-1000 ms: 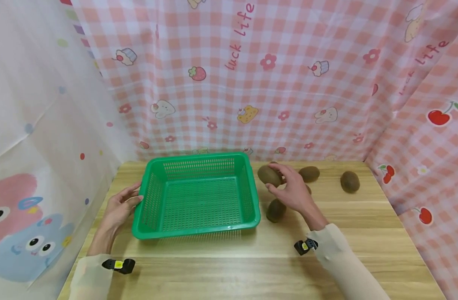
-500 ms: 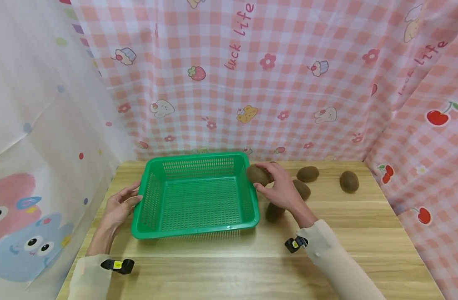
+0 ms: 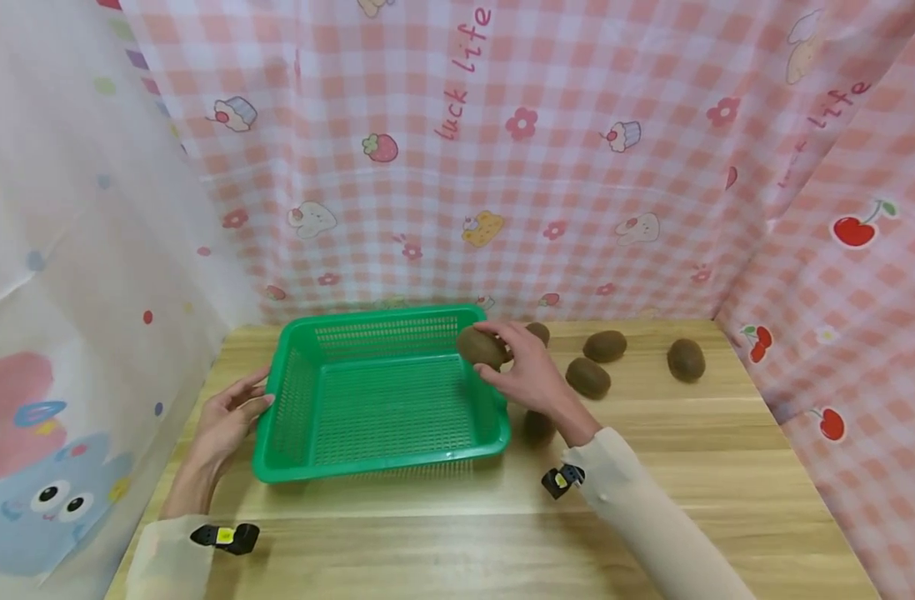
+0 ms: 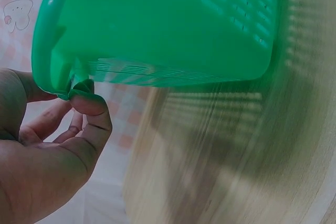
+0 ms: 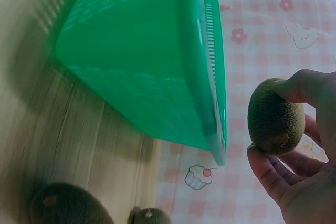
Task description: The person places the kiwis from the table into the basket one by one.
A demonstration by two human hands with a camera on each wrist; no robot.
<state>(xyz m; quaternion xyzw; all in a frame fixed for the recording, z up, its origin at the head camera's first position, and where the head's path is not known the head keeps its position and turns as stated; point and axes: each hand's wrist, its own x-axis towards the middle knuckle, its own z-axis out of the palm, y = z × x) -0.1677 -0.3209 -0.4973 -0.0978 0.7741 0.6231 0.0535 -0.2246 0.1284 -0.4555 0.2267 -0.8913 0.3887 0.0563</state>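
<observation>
Green plastic basket sits on the wooden tabletop, steadied at its left rim by the left hand with fingers resting against it, while the right hand pinches a kiwi above the basket's far right corner, other kiwis lying alongside.

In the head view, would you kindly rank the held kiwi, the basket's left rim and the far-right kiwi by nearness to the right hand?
1. Held kiwi: in the right hand.
2. Far-right kiwi: by the right curtain.
3. Basket's left rim: at the left hand.
</observation>
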